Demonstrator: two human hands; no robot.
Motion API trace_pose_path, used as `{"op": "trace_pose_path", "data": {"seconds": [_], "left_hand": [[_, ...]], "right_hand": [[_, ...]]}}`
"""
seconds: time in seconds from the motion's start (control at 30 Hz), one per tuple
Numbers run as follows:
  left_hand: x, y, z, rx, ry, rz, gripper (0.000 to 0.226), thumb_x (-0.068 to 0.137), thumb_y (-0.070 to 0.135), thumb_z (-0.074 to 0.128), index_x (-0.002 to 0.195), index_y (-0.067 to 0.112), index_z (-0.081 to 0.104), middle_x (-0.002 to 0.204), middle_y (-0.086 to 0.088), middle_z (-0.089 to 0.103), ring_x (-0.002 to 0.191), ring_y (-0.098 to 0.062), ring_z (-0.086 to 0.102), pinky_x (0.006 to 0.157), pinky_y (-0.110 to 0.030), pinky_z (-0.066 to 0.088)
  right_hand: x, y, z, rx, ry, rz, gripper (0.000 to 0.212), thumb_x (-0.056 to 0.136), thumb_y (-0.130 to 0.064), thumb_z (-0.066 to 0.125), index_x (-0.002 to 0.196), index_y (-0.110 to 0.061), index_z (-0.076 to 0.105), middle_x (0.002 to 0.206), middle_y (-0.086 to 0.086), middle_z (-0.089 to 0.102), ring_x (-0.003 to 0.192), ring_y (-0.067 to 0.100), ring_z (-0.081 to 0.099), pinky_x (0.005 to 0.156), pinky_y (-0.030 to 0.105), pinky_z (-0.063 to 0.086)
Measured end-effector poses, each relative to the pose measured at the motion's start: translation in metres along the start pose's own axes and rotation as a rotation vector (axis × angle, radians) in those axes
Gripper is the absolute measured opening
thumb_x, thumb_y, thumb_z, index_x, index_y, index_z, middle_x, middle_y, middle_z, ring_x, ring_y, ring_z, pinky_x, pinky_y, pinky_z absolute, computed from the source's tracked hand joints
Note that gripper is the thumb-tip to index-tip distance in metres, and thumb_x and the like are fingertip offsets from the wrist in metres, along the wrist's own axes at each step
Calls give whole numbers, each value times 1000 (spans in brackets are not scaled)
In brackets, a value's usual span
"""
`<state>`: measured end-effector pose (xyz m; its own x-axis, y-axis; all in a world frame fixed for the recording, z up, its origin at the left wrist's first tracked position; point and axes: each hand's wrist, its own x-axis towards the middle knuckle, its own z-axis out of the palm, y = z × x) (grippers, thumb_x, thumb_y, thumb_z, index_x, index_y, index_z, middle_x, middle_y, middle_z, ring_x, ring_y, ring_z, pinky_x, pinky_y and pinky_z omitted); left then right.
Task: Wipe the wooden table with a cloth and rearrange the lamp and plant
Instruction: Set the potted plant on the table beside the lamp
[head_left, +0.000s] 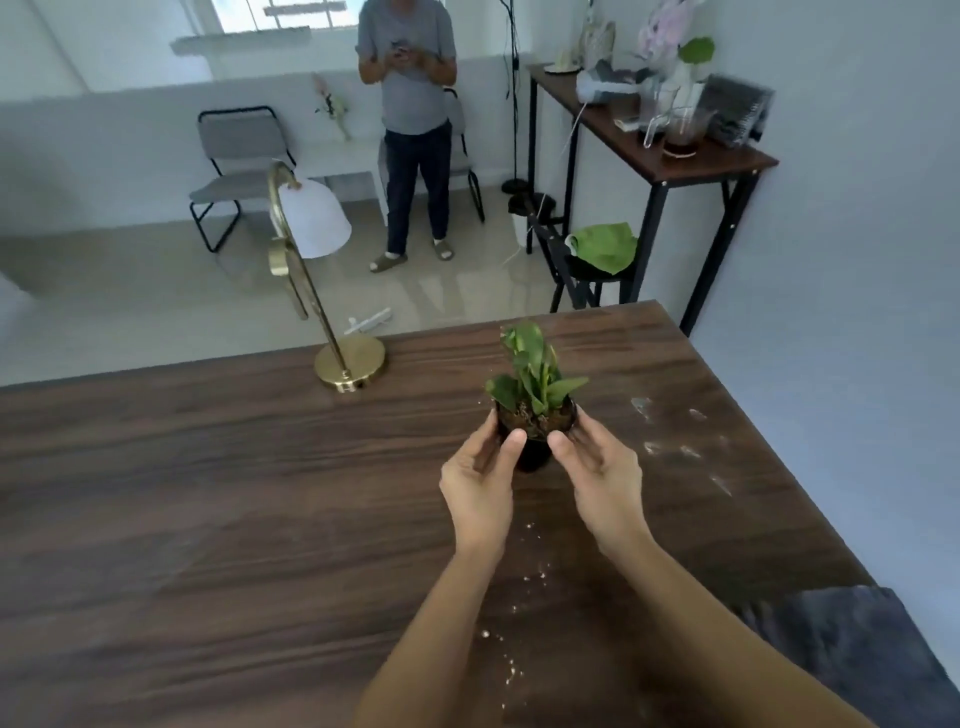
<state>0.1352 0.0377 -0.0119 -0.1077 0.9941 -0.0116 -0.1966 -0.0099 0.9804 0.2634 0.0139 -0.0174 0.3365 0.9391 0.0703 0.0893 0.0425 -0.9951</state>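
A small green plant (532, 379) in a black pot sits between both my hands over the dark wooden table (208, 493). My left hand (480, 480) grips the pot's left side and my right hand (597, 467) grips its right side. Whether the pot rests on the table or is lifted, I cannot tell. A brass lamp (332, 312) with a white shade stands near the table's far edge, to the left of the plant. A dark grey cloth (852, 649) lies at the table's near right corner.
Pale crumbs (519, 597) and whitish smears (675, 441) mark the table near my arms and to the right. A person (410, 104) stands beyond the table by a chair (228, 171). A tall side table (649, 145) with clutter lines the right wall.
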Motion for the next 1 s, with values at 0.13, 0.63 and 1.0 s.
{"op": "trace_pose_path", "data": {"seconds": [0.13, 0.63, 1.0], "left_hand": [[67, 21, -32, 43, 91, 24, 38, 81, 25, 74, 118, 17, 67, 111, 8, 72, 107, -4, 65, 98, -29, 50], [226, 6, -70, 252, 198, -67, 37, 91, 16, 60, 128, 9, 57, 120, 0, 66, 105, -9, 59, 91, -23, 43], [114, 4, -98, 478, 40, -107, 62, 92, 25, 59, 146, 16, 32, 149, 1, 43, 134, -10, 42, 107, -24, 33]], "right_hand": [[54, -20, 66, 16, -51, -31, 43, 88, -29, 71, 129, -21, 64, 112, -11, 73, 108, -2, 66, 105, 33, 49], [182, -1, 188, -352, -51, 61, 31, 89, -26, 69, 116, -10, 68, 108, 8, 75, 104, 22, 68, 87, 24, 46], [99, -18, 52, -353, -332, 75, 51, 95, -24, 62, 143, -13, 48, 143, 8, 55, 129, 11, 53, 104, 15, 38]]}}
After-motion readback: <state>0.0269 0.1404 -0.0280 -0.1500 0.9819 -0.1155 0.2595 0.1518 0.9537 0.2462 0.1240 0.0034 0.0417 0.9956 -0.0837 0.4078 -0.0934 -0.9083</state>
